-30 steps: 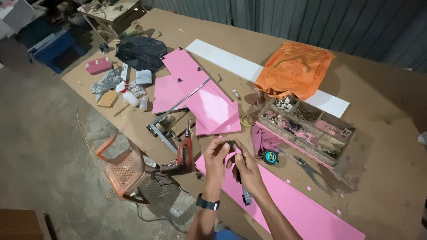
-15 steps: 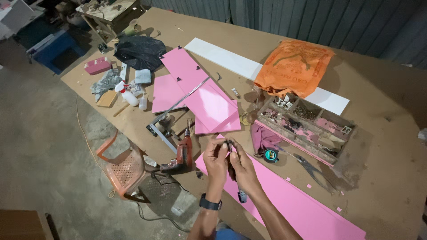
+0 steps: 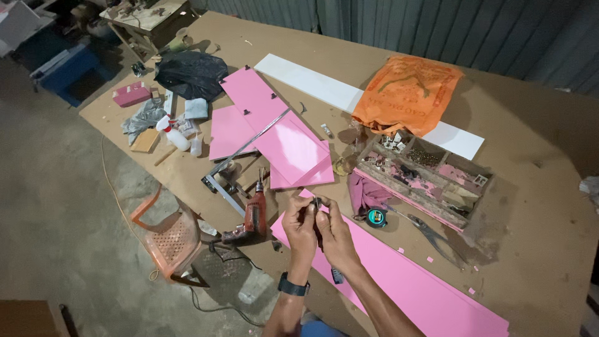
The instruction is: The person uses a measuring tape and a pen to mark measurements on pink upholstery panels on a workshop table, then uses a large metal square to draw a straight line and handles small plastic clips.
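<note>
My left hand [image 3: 300, 226] and my right hand [image 3: 337, 233] are pressed together above the near end of a long pink board [image 3: 412, 281] on the brown table [image 3: 536, 206]. Both pinch a small dark metal part [image 3: 317, 203] between the fingertips. A dark tool handle [image 3: 337, 275] pokes out below my right palm, mostly hidden by the hand. A black watch [image 3: 293, 287] sits on my left wrist. A red power drill [image 3: 253, 217] lies just left of my hands.
A wooden compartment tray [image 3: 424, 171] of small hardware stands to the right, with a tape measure [image 3: 375, 216] and shears [image 3: 430, 236] near it. Pink panels [image 3: 274, 134], a white board [image 3: 312, 81], an orange bag [image 3: 405, 93], a black bag [image 3: 190, 73] and an orange plastic chair [image 3: 165, 240] surround the spot.
My hands have closed together around the small part. The dark tool that stuck out beside my right hand is now mostly tucked under the palm.
</note>
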